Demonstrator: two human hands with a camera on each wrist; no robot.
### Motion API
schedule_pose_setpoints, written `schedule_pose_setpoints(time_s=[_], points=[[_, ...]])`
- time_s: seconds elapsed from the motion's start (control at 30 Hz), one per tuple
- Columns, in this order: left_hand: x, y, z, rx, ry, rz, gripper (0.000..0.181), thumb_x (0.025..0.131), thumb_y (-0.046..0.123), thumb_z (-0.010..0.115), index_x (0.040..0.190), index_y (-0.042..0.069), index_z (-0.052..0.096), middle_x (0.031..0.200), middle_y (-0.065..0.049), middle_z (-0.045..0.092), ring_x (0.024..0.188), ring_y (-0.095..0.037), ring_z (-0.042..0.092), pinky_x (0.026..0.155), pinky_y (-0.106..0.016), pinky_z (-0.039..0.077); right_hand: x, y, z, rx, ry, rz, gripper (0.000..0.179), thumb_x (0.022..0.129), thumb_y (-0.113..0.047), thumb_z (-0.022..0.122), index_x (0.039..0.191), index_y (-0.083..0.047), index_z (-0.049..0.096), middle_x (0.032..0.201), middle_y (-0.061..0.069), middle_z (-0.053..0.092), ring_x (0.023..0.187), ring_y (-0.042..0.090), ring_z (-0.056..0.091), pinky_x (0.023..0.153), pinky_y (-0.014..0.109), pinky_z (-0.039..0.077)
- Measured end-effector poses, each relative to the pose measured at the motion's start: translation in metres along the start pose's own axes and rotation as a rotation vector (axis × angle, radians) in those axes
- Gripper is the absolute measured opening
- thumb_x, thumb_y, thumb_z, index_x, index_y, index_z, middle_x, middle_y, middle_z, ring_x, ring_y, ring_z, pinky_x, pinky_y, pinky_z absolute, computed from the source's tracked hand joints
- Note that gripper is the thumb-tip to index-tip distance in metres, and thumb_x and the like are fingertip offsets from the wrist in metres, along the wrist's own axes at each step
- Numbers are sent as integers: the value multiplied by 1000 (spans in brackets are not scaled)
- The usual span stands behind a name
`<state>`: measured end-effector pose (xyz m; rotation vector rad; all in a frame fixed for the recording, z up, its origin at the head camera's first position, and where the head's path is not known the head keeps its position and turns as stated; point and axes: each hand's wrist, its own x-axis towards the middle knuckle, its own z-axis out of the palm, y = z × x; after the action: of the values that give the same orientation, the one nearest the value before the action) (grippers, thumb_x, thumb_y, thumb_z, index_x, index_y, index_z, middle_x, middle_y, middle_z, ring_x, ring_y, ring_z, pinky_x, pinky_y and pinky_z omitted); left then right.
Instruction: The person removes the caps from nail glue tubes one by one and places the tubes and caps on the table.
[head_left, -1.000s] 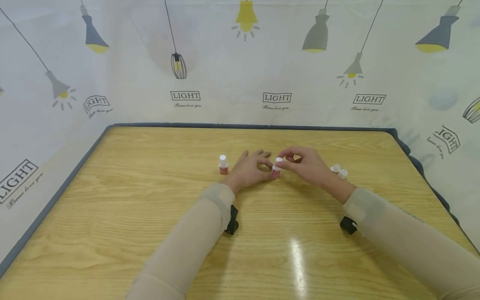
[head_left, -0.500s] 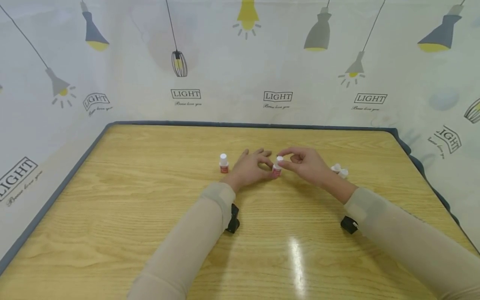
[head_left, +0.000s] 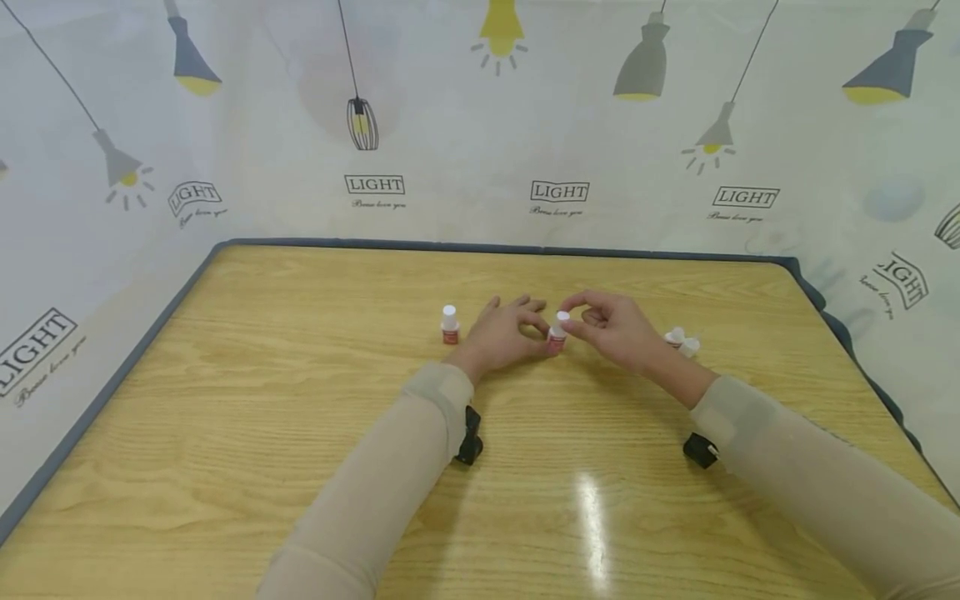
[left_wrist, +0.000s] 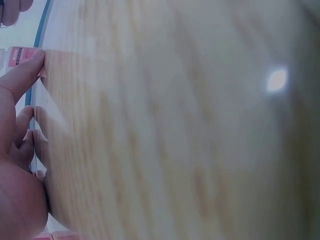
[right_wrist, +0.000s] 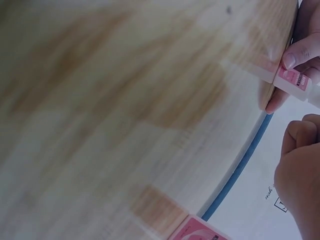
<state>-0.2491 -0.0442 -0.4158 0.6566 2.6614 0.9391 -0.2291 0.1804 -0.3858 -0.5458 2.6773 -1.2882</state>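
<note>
A small white-capped bottle (head_left: pixel 557 340) with a red-pink label stands on the table between both hands. My left hand (head_left: pixel 506 335) grips its base between thumb and index finger, the other fingers spread over the table. In the left wrist view the thumb presses the label of this bottle (left_wrist: pixel 21 56). My right hand (head_left: pixel 617 332) pinches the white cap (head_left: pixel 562 317) with thumb and index finger. The right wrist view shows the left thumb on the bottle (right_wrist: pixel 292 83), with the right hand (right_wrist: pixel 302 170) curled beside it; the cap is cut off there.
A similar bottle (head_left: pixel 450 327) stands upright left of the left hand. Behind the right wrist are white-topped items (head_left: pixel 676 337), partly hidden by the forearm. Blue edging (head_left: pixel 390 245) borders the wooden table (head_left: pixel 300 400) against a lamp-print backdrop.
Both hands keep their hold on the bottle and its cap, with only slight shifts of the right fingers. The whole head view has drifted a little.
</note>
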Motion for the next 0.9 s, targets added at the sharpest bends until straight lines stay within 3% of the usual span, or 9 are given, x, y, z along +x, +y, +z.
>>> schedule_pose_setpoints(time_s=[0.17,0.47,0.9], points=[[0,-1,0,-11,0,0,35,97,53,75,118,25,77,172,4,41,168,-19,20,139,-48,-5,0,0,1,10,-13,-7,26,104,-26,72,125,-10,71,60,-6,31,52,9,26,51,25,29],[1,-2,1,-17,7,6,34,97,54,74,117,27,79,171,3,43,167,-19,22,139,-48,-4,0,-2,2,34,-3,76,39,99,-43,76,122,-13,68,62,-6,33,53,9,27,51,25,29],[1,-1,0,-5,9,2,34,96,54,75,117,27,78,172,4,41,167,-19,21,139,-48,-4,-1,-2,3,16,11,11,25,104,-28,73,121,-11,68,66,-4,35,54,8,29,52,26,32]])
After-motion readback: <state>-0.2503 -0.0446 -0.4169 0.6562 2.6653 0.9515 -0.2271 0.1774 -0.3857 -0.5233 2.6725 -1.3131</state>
